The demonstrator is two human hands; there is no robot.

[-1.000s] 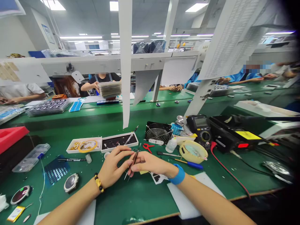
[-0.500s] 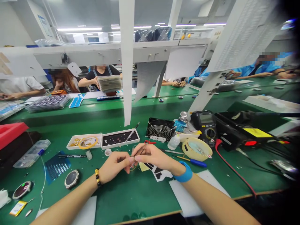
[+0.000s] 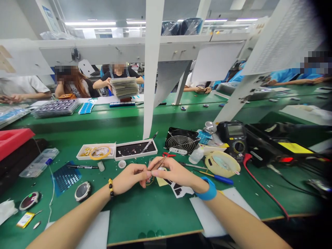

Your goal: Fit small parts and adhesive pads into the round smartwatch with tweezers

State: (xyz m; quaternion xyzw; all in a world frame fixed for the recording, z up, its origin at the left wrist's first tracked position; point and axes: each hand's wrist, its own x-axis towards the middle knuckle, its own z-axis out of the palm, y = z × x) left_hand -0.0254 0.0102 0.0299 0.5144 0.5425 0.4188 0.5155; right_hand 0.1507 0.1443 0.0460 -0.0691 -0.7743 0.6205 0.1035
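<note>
My left hand [image 3: 131,178] and my right hand [image 3: 173,170] meet fingertip to fingertip above the green bench. Metal tweezers [image 3: 163,160] are gripped in my right hand, their tips pointing toward my left fingers. Thumb and fingers of my left hand are pinched together; whatever lies between them is too small to make out. Just beyond the hands sits a pair of red-handled pliers [image 3: 169,155]. Under and beside my right hand lie a yellow paper piece [image 3: 162,181] and a white sheet with black shapes [image 3: 181,191].
Beyond the hands stand a white tray with yellow rings [image 3: 81,156], a tray with dark lining [image 3: 119,157] and a fan [image 3: 181,140]. Rightward are a yellow bowl [image 3: 234,170], a blue-handled screwdriver [image 3: 223,179] and a multimeter [image 3: 235,145]. Round watch-like parts [image 3: 82,191] lie left. Co-workers sit opposite.
The whole view has shifted slightly, so the bench things appear further right. My hands stay together in the same pinch, with the tweezers still in the right one.
</note>
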